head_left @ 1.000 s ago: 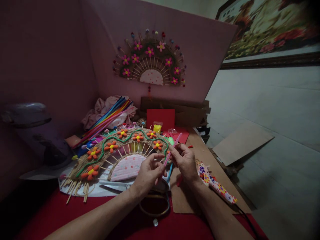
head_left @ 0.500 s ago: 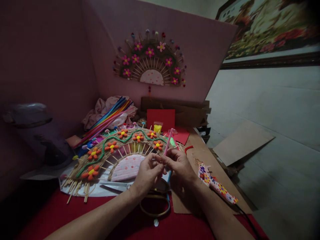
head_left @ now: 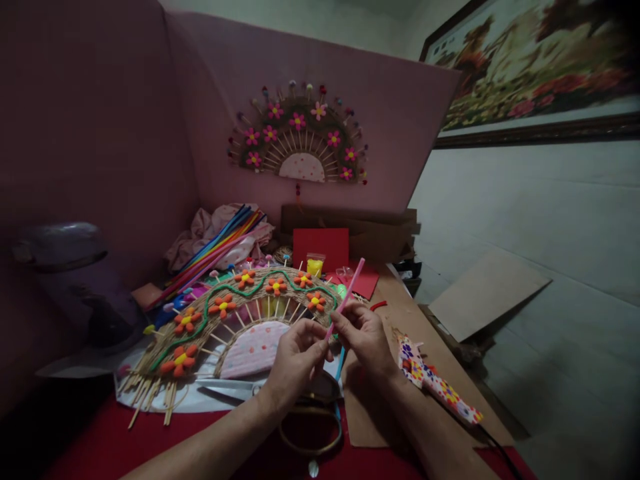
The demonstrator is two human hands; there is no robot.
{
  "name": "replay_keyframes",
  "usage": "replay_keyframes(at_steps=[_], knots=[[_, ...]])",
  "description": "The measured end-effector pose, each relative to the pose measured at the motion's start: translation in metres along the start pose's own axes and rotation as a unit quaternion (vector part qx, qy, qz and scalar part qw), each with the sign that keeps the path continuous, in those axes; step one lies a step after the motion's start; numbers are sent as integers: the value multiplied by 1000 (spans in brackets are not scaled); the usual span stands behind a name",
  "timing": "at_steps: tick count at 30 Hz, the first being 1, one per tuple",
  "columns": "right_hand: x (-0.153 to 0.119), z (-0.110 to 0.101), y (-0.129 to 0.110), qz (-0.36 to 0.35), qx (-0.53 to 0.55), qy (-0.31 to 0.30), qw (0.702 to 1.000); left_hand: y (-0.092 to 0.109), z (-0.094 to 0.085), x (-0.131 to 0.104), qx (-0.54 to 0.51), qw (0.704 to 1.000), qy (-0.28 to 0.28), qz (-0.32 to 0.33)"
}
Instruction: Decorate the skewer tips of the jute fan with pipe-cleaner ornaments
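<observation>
My right hand point(head_left: 367, 337) pinches a pink pipe cleaner point(head_left: 353, 283), which slants up and to the right out of its fingers. At its lower end the closed fingertips of my left hand point(head_left: 303, 357) grip the same pipe cleaner. Behind my hands lies a twine-wrapped stick fan point(head_left: 235, 280) with orange flowers, a green wavy line and a pale dotted half circle point(head_left: 255, 350). Partly hidden below my left hand are scissors point(head_left: 227, 388). A blue strip, probably another pipe cleaner, shows between my hands.
To the right, a flower-patterned glue gun point(head_left: 440, 383) with a black cord rests on cardboard point(head_left: 370, 423). Coloured pipe cleaners point(head_left: 215, 250) lie back left, beside a clear-covered container point(head_left: 80, 287). A finished fan point(head_left: 300, 143) hangs on the pink board. Red card point(head_left: 320, 245) stands behind.
The pink pipe cleaner now leans further right and shows more of its length. My hands have parted slightly, the right one moving a little to the right. The view has tilted up slightly.
</observation>
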State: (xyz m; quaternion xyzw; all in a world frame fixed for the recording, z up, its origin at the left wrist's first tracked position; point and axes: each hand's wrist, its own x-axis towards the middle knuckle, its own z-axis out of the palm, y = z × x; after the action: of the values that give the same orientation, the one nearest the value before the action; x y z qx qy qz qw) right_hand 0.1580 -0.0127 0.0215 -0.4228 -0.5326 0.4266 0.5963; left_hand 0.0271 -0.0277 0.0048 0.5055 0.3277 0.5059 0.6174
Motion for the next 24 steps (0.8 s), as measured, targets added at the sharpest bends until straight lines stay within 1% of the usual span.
replay_keyframes(at_steps=[4, 7, 10, 13, 15, 20, 24], knots=[[0, 0, 7, 27, -14, -53, 998, -1, -1, 1, -9, 1000, 10, 9], [0, 1, 13, 43, -3, -88, 995, -2, -1, 1, -22, 999, 18, 22], [1, 1, 17, 51, 14, -97, 994, 0, -1, -1, -24, 999, 18, 40], [4, 0, 18, 56, 38, -90, 994, 2, -1, -3, -9, 998, -9, 54], [6, -1, 19, 62, 50, -93, 992, 2, -1, -3, -2, 998, -13, 54], [7, 0, 23, 83, 50, -117, 988, -4, -4, 2, 9, 998, 50, 46], [6, 2, 23, 93, 54, -116, 987, -8, -8, 7, 5, 996, 69, 56]])
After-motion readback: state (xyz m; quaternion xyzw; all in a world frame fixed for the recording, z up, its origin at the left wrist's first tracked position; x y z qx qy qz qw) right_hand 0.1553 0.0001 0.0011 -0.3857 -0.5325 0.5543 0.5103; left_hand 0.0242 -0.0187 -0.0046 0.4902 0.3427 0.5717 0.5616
